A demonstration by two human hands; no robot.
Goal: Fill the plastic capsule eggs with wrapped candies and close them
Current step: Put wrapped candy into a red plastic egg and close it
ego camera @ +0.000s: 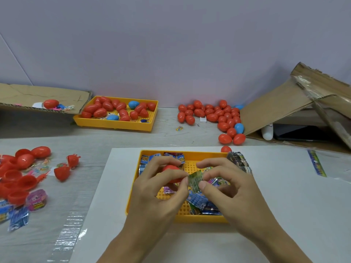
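My left hand [161, 188] holds a red capsule egg half [171, 169] above the near yellow tray [190, 155]. A green wrapped candy [195, 180] is pinched between the thumb and fingers of my right hand [226, 185], and my left thumb touches its left end beside the red half. Several wrapped candies [198, 200], mostly blue, lie in the tray under both hands. Open red egg halves [17, 177] are piled at the left.
A far yellow tray [115, 125] holds several red and blue eggs. A heap of closed eggs [214, 114] lies by a cardboard box [281, 105] at the right. Loose candy packets [19, 217] and a pink tub [36, 199] lie at the left. Another cardboard flap [22, 93] is far left.
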